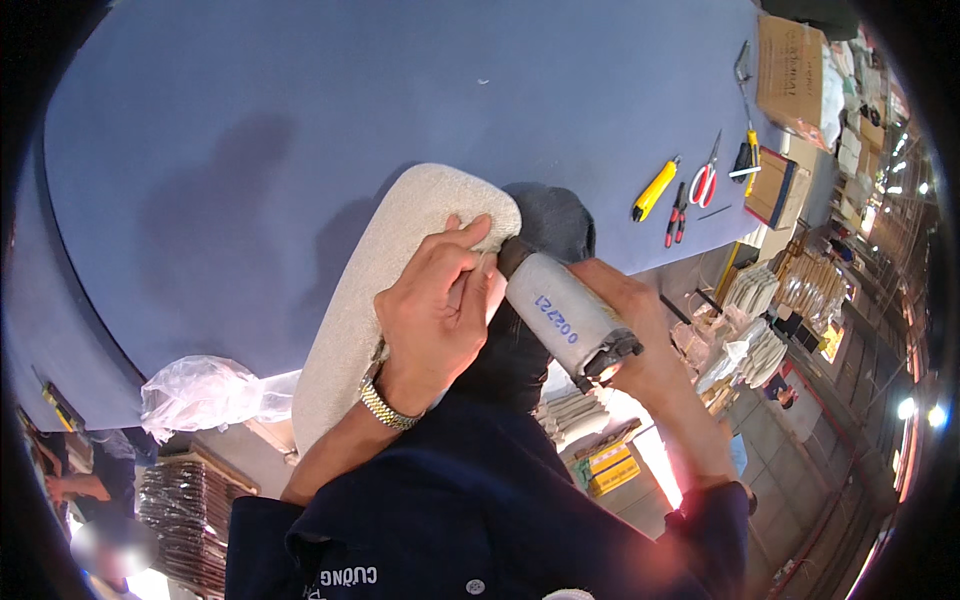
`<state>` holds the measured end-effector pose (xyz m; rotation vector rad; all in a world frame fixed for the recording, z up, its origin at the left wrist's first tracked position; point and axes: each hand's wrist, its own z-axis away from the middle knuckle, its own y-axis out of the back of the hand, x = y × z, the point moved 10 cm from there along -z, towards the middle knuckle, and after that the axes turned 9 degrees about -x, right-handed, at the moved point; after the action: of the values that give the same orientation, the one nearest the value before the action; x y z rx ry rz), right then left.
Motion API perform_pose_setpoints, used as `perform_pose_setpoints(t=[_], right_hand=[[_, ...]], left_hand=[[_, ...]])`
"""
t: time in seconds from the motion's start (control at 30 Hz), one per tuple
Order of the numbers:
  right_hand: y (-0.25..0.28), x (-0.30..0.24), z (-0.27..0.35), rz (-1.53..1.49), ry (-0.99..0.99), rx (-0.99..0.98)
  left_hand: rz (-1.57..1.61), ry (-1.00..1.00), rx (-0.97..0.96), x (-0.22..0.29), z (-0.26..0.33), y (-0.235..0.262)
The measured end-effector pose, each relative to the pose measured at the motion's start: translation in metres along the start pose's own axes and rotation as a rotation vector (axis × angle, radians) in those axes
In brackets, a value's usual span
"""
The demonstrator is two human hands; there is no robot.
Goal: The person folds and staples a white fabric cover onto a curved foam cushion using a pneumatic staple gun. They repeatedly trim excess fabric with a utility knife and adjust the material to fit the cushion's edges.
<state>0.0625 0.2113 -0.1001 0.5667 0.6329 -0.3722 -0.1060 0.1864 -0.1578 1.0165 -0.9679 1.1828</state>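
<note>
A long, rounded cushion piece covered in beige woven fabric [370,270] stands tilted against the table edge in front of me. My left hand [440,300] is closed at its upper right side, fingers pressed together on the fabric's edge. Gripped in my right hand [635,315] is a grey, cylinder-bodied tool that looks like a staple gun [560,300]. Its dark nose touches or nearly touches the cushion beside my left fingertips, and the exact contact point is hidden. Just behind the nose is a dark, rounded shape [555,225] that I cannot make out.
On the blue-grey tabletop [400,80] to the right lie a yellow utility knife [655,190], red-handled pliers [676,215], scissors [705,182] and a yellow-black tool [753,165]. A cardboard box [790,75] stands at far right. Clear plastic [215,395] hangs over the near left edge.
</note>
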Motion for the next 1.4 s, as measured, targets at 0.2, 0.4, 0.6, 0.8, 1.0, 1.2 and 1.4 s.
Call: perform_pose_setpoints(t=[0.2,0.4,0.6,0.8,1.0,1.2,1.4], right_hand=[[-0.005,0.018,0.003,-0.015,0.003,-0.007],[-0.009,0.025,0.016,0.109,0.149,0.138],[-0.008,0.023,0.038,0.036,0.222,0.222],[-0.01,0.02,0.041,-0.012,0.306,0.271],[-0.012,0.011,0.027,-0.014,0.228,0.199],[-0.017,0.012,0.018,-0.018,0.062,0.146],[-0.015,-0.006,0.014,-0.068,0.197,0.243]], left_hand=[[-0.004,-0.018,0.02,-0.001,0.002,-0.009],[-0.132,-0.052,0.034,0.006,0.009,-0.014],[-0.1,-0.072,0.057,0.007,0.012,-0.016],[-0.115,-0.124,0.054,0.012,0.01,-0.013],[-0.087,-0.082,0.03,0.011,0.007,-0.011],[-0.09,-0.062,0.013,0.006,0.002,-0.011],[0.013,-0.046,-0.015,-0.003,-0.001,0.006]])
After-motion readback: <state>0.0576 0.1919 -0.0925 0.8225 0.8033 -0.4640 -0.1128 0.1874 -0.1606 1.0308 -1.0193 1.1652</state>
